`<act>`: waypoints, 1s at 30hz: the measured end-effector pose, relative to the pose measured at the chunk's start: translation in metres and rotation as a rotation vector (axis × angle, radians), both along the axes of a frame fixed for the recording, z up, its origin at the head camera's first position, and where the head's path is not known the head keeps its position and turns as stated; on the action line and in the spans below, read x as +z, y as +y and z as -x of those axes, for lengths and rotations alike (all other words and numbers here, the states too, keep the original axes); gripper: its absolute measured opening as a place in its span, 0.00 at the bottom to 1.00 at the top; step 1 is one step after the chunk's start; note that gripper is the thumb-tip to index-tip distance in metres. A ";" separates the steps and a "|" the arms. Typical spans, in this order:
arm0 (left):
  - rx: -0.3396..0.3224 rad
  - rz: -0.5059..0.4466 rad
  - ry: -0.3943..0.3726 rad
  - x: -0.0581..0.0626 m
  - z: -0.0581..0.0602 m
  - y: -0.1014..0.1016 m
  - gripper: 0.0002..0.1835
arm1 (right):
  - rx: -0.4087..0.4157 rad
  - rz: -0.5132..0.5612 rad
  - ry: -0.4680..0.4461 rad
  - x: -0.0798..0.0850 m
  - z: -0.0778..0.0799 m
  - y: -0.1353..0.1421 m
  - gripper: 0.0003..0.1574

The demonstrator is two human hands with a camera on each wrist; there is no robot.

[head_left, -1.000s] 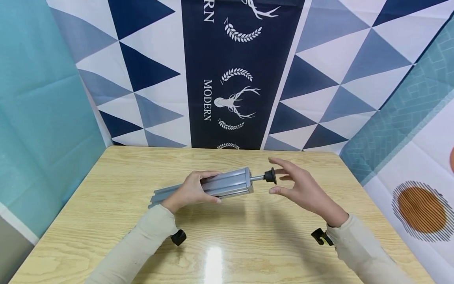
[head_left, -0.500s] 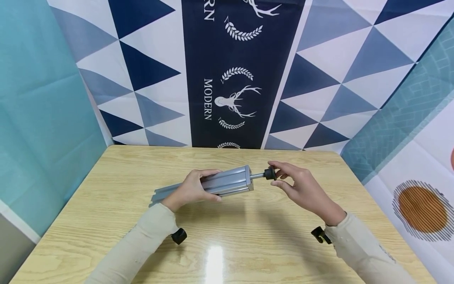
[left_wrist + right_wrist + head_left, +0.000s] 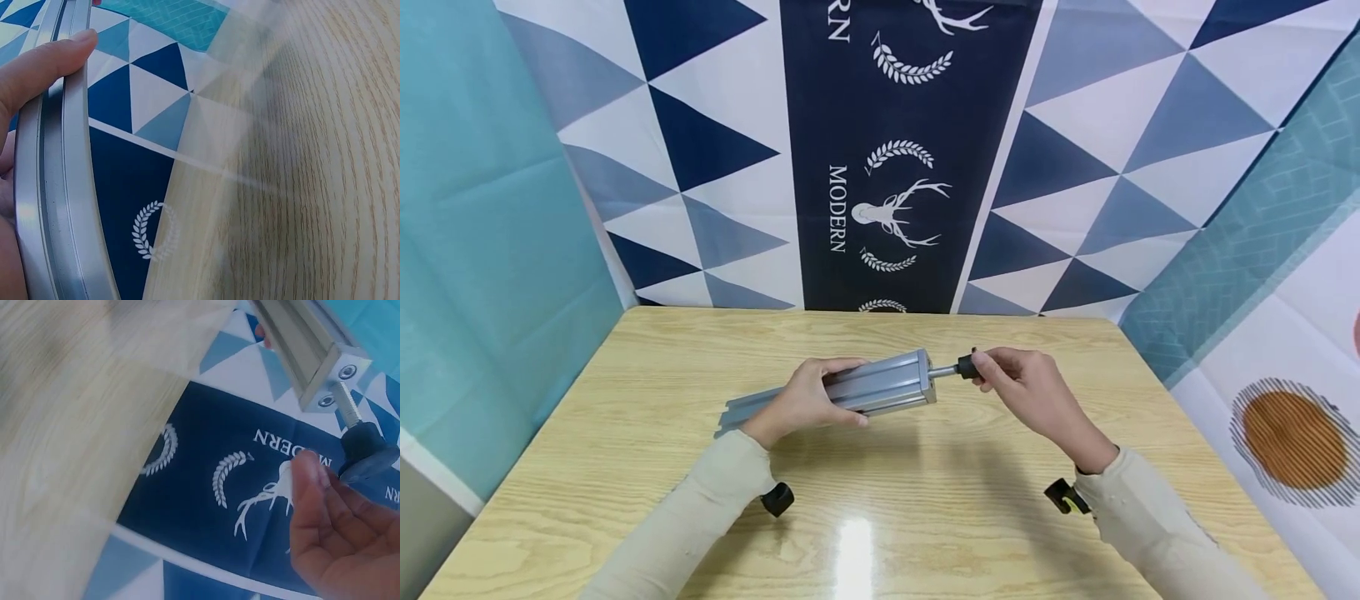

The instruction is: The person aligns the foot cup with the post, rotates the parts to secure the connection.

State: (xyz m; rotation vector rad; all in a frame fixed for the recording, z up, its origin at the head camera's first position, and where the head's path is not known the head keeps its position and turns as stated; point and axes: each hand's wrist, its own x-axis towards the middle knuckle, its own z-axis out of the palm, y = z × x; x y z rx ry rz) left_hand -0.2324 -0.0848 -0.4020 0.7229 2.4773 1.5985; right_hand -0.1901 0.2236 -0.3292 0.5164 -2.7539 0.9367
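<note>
Your right hand (image 3: 344,540) touches the rim of the black foot (image 3: 365,450). Its threaded rod (image 3: 347,405) meets the end of the metal profile (image 3: 303,347), near two screws (image 3: 347,372).

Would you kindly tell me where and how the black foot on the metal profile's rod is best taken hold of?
I'd pinch the black foot by its rim, coming from the right: its wide disc flares out at that free end, while the threaded rod and the metal profile, gripped by the left hand, take up the other side.
</note>
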 end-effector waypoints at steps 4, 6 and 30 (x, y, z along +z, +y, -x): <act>0.006 -0.011 -0.014 0.000 0.000 -0.001 0.41 | 0.097 -0.157 0.109 0.001 -0.001 0.005 0.33; 0.010 -0.017 -0.021 0.001 -0.001 -0.002 0.41 | 0.168 -0.220 0.185 0.002 -0.001 0.009 0.40; 0.010 -0.009 -0.016 0.003 -0.002 -0.002 0.40 | -0.013 0.051 0.070 -0.007 0.002 -0.003 0.22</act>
